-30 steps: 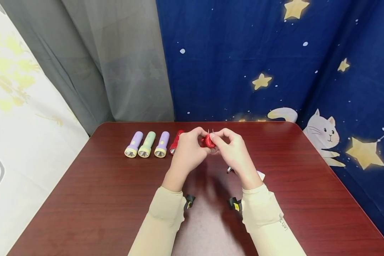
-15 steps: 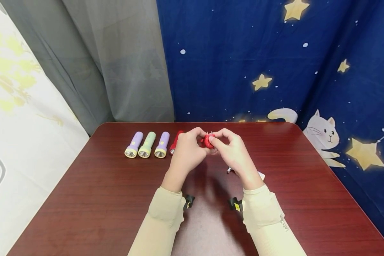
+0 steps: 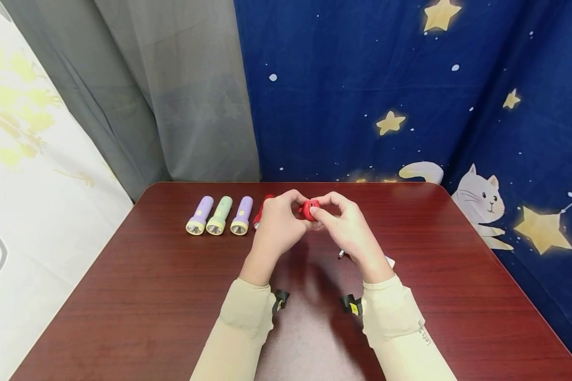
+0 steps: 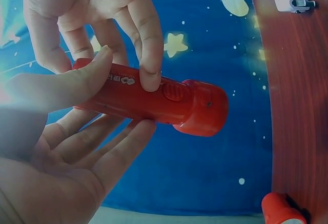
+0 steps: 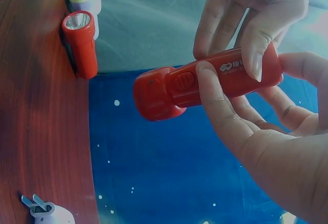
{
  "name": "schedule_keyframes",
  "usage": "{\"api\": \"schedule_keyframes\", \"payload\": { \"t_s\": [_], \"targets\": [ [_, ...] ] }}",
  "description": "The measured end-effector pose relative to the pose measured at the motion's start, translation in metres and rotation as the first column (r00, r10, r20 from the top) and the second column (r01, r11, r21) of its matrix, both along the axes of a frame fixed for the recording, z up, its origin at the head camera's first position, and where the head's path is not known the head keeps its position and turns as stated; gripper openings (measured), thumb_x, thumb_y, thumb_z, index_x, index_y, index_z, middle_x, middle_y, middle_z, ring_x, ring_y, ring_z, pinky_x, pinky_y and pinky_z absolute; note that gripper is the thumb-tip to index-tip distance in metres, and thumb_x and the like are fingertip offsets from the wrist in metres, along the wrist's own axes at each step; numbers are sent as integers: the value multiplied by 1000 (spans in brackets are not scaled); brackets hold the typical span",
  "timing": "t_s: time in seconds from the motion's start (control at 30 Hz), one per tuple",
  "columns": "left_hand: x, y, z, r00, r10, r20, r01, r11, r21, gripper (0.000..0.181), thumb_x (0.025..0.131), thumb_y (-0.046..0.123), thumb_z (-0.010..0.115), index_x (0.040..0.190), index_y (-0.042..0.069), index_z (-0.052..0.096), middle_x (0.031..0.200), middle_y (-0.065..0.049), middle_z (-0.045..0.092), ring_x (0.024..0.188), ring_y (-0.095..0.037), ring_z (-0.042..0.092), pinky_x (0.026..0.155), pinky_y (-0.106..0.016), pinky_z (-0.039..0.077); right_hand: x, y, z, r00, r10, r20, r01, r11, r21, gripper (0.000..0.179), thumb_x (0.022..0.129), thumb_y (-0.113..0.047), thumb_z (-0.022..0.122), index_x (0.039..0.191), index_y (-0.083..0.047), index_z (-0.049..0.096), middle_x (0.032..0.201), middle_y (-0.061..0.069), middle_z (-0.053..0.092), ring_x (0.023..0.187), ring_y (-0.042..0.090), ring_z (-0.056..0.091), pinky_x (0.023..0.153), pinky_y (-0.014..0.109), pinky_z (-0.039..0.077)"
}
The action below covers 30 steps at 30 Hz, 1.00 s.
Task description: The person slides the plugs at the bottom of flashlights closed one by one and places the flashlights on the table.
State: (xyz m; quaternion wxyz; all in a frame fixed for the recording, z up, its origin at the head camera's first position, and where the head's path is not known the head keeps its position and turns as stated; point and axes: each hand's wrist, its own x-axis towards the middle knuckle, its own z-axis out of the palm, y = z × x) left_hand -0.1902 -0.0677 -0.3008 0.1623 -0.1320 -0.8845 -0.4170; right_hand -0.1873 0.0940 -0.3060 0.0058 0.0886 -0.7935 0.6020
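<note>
Both hands hold a red flashlight (image 3: 308, 211) raised over the far part of the table. My left hand (image 3: 282, 221) grips its body from the left, thumb and fingers on opposite sides. From the right, my right hand (image 3: 351, 228) pinches the same body, its thumb at the tail end facing me. In the left wrist view the flashlight (image 4: 154, 103) shows its ribbed switch, a printed label and a wider head. The right wrist view shows the flashlight's head (image 5: 154, 95) pointing away from the fingers. No prongs show at its tail now.
Left of the hands, a purple (image 3: 200, 214), a green (image 3: 220, 214), another purple (image 3: 242, 214) and a red flashlight (image 3: 261, 212) lie in a row. A white object with two metal prongs (image 5: 54, 215) lies behind the right wrist. Curtains stand beyond the table's far edge (image 3: 209, 182).
Two metal prongs stood up from the held flashlight's tail; they became shorter and are now out of sight. My right thumb has shifted slightly over the tail. Both hands stayed in place.
</note>
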Motion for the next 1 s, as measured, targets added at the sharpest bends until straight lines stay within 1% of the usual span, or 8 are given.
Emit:
{"api": "schedule_keyframes", "payload": {
  "t_s": [0.1,0.23,0.37,0.53,0.67,0.8,0.9,1.0],
  "targets": [
    [-1,-1,-1,1000,0,2,0,1000,7,32,73,14,97,99,10,78,89,-6,81,74,-17,68,70,-32,57,0,0,0,1000,9,1,-9,1000,-7,24,101,-18,70,122,-5,71,133,13,72,87,12,75,88,39,62],
    [-2,-1,-3,1000,-3,1,3,1000,18,33,72,14,98,98,10,79,89,-5,82,75,-18,70,70,-32,58,0,0,0,1000,22,1,-22,1000,-15,25,101,-17,71,123,-5,70,134,14,72,87,11,76,87,36,62],
    [-3,-2,-3,1000,-1,12,0,1000,25,33,72,13,97,99,10,79,92,-5,82,80,-20,74,75,-35,61,0,0,-1,1000,30,2,-30,999,-20,26,101,-17,71,124,-5,70,134,14,71,87,10,77,87,35,63],
    [-2,-3,0,997,-18,74,14,998,58,33,76,10,94,105,9,78,99,-6,83,87,-20,78,83,-38,65,-1,-1,-2,999,44,14,-43,997,-58,28,103,-19,68,127,-3,67,133,17,70,86,12,78,89,38,65],
    [-4,-5,1,991,-43,126,29,993,114,37,82,9,90,117,8,77,108,-8,83,95,-21,79,89,-40,65,-2,0,-3,997,71,16,-69,995,-76,35,107,-24,64,136,-3,64,132,20,69,89,22,80,87,37,67],
    [-8,-7,0,985,-54,166,19,979,204,42,90,13,85,128,7,69,117,-11,81,108,-25,79,99,-46,63,-2,2,-3,996,88,10,-88,996,-33,45,108,-27,63,147,-5,59,132,21,70,93,28,78,84,32,66],
    [-9,-9,0,981,-57,187,4,962,274,44,94,19,81,132,8,61,122,-13,79,114,-27,77,102,-49,62,-3,3,-4,996,85,16,-86,996,35,46,106,-29,66,145,-5,62,132,18,72,98,28,76,84,33,65],
    [-10,-10,2,980,-56,189,-6,950,312,45,98,24,78,134,8,56,126,-14,78,117,-28,76,102,-50,62,-4,3,-7,996,91,18,-93,988,120,45,102,-30,71,140,-6,66,132,16,74,107,28,77,88,38,65]
  ]
}}
